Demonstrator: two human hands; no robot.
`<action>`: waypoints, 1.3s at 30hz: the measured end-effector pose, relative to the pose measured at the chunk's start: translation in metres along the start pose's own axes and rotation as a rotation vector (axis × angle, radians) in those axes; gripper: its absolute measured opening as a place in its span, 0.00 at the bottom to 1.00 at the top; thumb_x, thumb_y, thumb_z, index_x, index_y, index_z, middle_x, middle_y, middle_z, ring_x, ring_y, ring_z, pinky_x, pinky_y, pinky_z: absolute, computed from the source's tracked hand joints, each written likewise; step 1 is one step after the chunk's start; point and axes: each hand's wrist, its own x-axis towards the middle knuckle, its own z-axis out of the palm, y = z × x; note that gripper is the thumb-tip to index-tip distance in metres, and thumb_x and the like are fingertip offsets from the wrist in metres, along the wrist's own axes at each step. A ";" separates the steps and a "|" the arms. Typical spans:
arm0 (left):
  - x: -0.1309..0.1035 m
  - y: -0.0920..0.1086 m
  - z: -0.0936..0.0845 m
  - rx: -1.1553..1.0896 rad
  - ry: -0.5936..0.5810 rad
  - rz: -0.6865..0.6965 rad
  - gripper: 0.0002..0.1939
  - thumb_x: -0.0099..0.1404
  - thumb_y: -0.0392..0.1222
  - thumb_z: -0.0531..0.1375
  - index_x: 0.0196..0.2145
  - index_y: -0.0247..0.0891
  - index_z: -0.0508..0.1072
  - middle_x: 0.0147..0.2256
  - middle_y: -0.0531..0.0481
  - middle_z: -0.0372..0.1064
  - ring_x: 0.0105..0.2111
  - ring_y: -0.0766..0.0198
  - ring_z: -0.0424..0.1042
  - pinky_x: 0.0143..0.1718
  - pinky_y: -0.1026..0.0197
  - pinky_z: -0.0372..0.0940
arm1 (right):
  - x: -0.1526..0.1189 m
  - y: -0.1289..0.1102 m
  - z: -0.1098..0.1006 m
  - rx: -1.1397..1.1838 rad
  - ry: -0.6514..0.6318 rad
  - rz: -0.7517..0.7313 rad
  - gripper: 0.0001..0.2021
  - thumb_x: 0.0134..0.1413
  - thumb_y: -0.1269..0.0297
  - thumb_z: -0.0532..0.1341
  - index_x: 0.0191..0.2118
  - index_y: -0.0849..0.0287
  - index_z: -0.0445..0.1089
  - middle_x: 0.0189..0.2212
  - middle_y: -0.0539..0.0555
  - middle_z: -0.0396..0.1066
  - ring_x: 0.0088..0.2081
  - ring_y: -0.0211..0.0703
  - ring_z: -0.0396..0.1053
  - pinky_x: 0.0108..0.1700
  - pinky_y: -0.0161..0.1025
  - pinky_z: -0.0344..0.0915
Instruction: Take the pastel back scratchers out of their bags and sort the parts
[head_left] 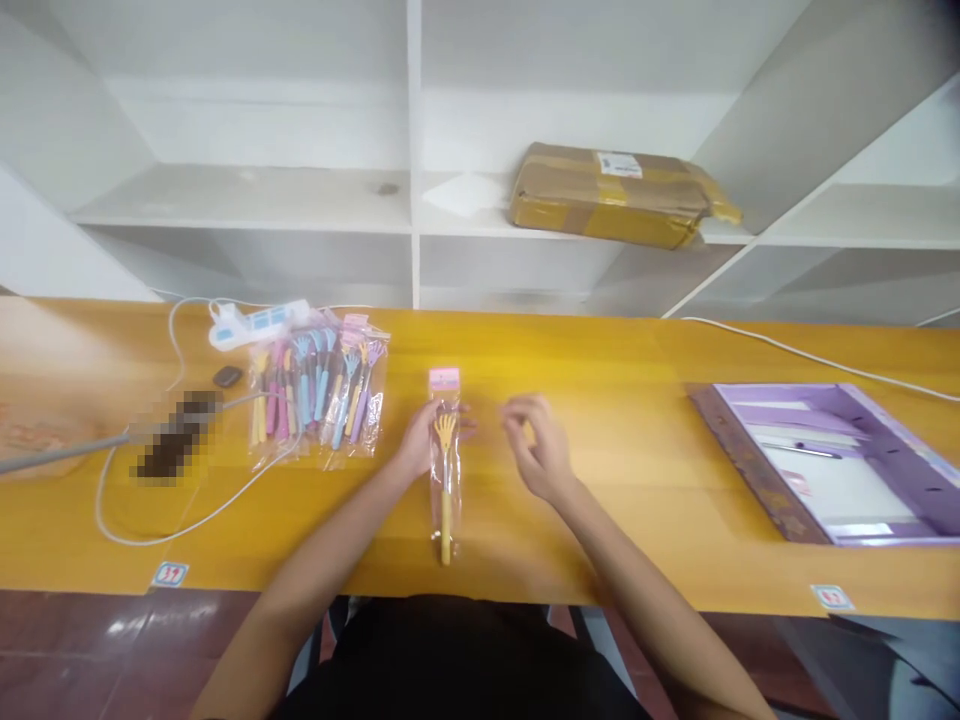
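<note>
A yellow back scratcher (446, 500) in a clear plastic sleeve with a pink header card (444, 379) is upright in the view, its hand-shaped end pointing away from me. My left hand (421, 442) grips the sleeve near that end from the left, with fingers partly behind it. To its right, apart from the package, my right hand (541, 445) is curled with thumb and forefinger drawn together. It is slightly blurred, and whatever lies between the fingertips is too small to make out. Several bagged back scratchers (319, 385) in yellow, pink, blue and purple lie left of my hands.
A white power strip (259, 322) with a looping cable and a small black object (227, 376) are at left. On the right sits a purple open box (832, 540) holding papers and a pen (802, 450). A taped brown parcel (607, 195) rests on the shelf behind.
</note>
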 end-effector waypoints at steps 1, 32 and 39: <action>0.001 -0.005 -0.002 0.047 -0.009 -0.011 0.17 0.70 0.54 0.65 0.39 0.34 0.73 0.41 0.40 0.80 0.37 0.50 0.83 0.45 0.46 0.80 | 0.001 0.004 0.007 0.025 0.006 0.039 0.16 0.74 0.56 0.58 0.59 0.55 0.71 0.51 0.60 0.71 0.47 0.46 0.73 0.49 0.47 0.75; 0.006 -0.029 -0.026 0.661 -0.018 0.054 0.13 0.68 0.48 0.69 0.45 0.38 0.81 0.41 0.45 0.81 0.43 0.51 0.79 0.45 0.56 0.73 | 0.005 0.045 0.053 0.630 -0.152 0.519 0.29 0.59 0.45 0.70 0.61 0.51 0.69 0.38 0.51 0.76 0.39 0.44 0.74 0.46 0.42 0.73; 0.005 -0.023 -0.021 0.898 -0.096 0.136 0.14 0.69 0.50 0.67 0.45 0.37 0.82 0.39 0.46 0.81 0.37 0.53 0.77 0.43 0.58 0.69 | 0.007 0.040 0.053 0.610 -0.185 0.627 0.23 0.56 0.38 0.69 0.39 0.55 0.77 0.33 0.53 0.78 0.34 0.45 0.74 0.42 0.44 0.73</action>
